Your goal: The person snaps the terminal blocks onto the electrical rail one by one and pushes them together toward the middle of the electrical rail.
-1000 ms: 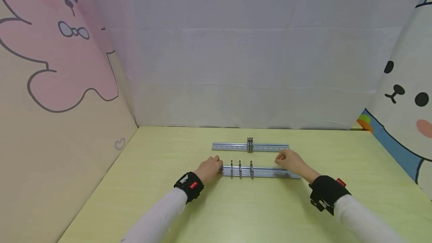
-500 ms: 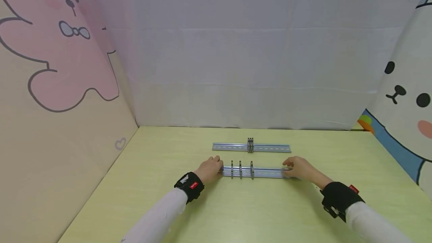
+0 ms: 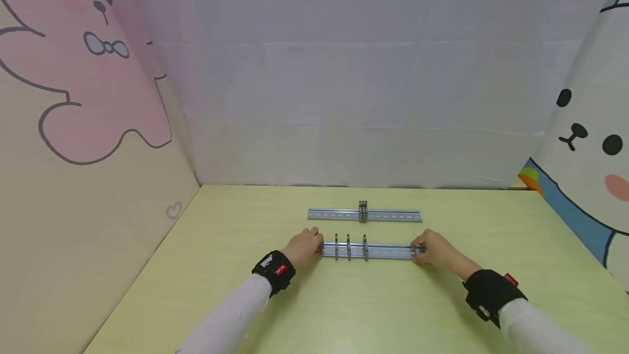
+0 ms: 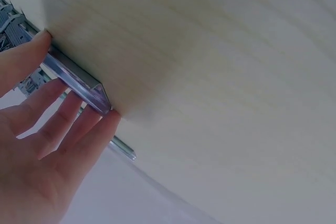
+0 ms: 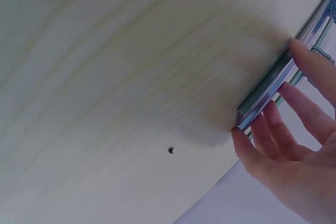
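Note:
A slotted metal DIN rail lies crosswise on the table, with three thin grey upright clips on its left half. My left hand grips its left end; in the left wrist view the thumb lies along one long edge of the rail and the fingers along the other. At the opposite end my right hand holds the rail the same way, and the right wrist view shows the rail end between thumb and fingers. The fingers partly cover both ends.
Behind, a second DIN rail lies roughly parallel, with several grey clips bunched near its middle. A pale curtain closes off the table's far edge. Printed cloths hang at left and right. A small dark speck marks the tabletop.
My right hand has moved from above the near rail's right part out to its right end and taken hold there. The left hand and both rails look unmoved.

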`<state>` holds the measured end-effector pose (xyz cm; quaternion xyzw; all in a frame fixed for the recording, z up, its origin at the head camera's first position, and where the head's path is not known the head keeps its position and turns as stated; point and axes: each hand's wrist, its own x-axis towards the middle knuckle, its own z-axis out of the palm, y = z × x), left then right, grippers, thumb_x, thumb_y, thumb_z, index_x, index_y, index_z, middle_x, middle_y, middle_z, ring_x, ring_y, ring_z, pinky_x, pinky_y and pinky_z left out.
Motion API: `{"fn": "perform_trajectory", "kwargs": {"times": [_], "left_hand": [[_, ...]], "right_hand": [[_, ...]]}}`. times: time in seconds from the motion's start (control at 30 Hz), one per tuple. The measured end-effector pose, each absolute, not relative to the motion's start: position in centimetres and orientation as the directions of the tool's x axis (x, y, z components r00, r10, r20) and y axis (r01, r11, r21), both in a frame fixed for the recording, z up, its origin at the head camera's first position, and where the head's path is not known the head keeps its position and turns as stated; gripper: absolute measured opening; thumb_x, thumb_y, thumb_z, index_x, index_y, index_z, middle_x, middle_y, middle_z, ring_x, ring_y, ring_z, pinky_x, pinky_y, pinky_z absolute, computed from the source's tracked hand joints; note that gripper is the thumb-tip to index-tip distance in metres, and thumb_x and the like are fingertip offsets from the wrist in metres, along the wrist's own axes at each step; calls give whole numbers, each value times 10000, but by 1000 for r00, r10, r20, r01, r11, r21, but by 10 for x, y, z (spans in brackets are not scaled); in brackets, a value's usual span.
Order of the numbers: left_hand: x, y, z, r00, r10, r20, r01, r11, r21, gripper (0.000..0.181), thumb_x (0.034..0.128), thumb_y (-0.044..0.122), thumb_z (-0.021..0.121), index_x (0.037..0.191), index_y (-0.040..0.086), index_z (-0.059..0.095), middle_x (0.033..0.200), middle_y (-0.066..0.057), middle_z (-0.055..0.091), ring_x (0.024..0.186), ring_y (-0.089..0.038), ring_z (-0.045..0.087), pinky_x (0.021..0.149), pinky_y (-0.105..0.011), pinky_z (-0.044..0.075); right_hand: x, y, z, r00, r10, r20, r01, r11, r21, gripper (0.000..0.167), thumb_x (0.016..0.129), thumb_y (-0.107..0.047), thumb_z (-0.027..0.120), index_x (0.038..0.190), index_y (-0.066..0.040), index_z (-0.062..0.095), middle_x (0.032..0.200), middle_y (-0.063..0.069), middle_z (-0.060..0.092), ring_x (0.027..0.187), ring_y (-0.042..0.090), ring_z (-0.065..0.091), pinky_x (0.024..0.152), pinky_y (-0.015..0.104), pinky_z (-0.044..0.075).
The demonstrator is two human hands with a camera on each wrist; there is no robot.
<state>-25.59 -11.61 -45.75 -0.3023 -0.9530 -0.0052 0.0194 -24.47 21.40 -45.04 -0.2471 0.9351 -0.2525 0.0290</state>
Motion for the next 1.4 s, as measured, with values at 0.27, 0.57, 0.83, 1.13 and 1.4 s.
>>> {"fn": "perform_trajectory", "kwargs": {"times": [0.27, 0.57, 0.83, 1.13, 1.4], "left_hand": [[-260, -117, -450, -836, 545, -62, 532, 833, 151, 271, 736, 213, 706, 916, 37, 607, 838, -31, 487, 759, -172, 491, 648, -277, 424], [-270, -108, -436, -871, 486, -74, 425, 820, 383, 272, 844, 159, 588, 1055, -12, 588, 912, -104, 600, 822, -207, 568, 715, -313, 447], [-270, -82, -426, -849, 527, 30, 487, 761, 428, 258, 877, 198, 549, 1064, 27, 597, 913, -48, 604, 805, -156, 561, 686, -261, 440], [-268, -49, -432, -825, 564, -36, 488, 743, 458, 519, 793, 360, 638, 1190, 48, 516, 1064, -73, 575, 924, -172, 549, 746, -255, 434], [-268, -34, -436, -830, 548, -105, 463, 781, 419, 658, 692, 386, 727, 1216, 69, 487, 1070, -48, 571, 930, -147, 541, 775, -247, 423]], "right_hand": [[-247, 215, -443, -877, -481, 18, -429, 763, -483, 305, 648, -67, 747, 889, 95, 654, 762, 76, 547, 670, 152, 462, 597, 280, 378], [-248, 217, -445, -873, -488, 11, -433, 764, -478, 298, 652, -54, 738, 898, 92, 653, 772, 83, 548, 662, 152, 447, 590, 280, 365], [-249, 215, -441, -872, -489, 4, -434, 769, -469, 284, 628, -46, 748, 866, 82, 661, 770, 86, 590, 676, 160, 461, 612, 287, 382], [-248, 212, -437, -871, -491, -3, -432, 769, -471, 278, 622, -29, 748, 858, 87, 659, 792, 113, 623, 682, 177, 484, 619, 290, 393], [-248, 214, -438, -871, -491, 3, -437, 773, -460, 258, 612, -36, 753, 831, 66, 663, 770, 94, 620, 674, 169, 490, 622, 294, 398]]}}
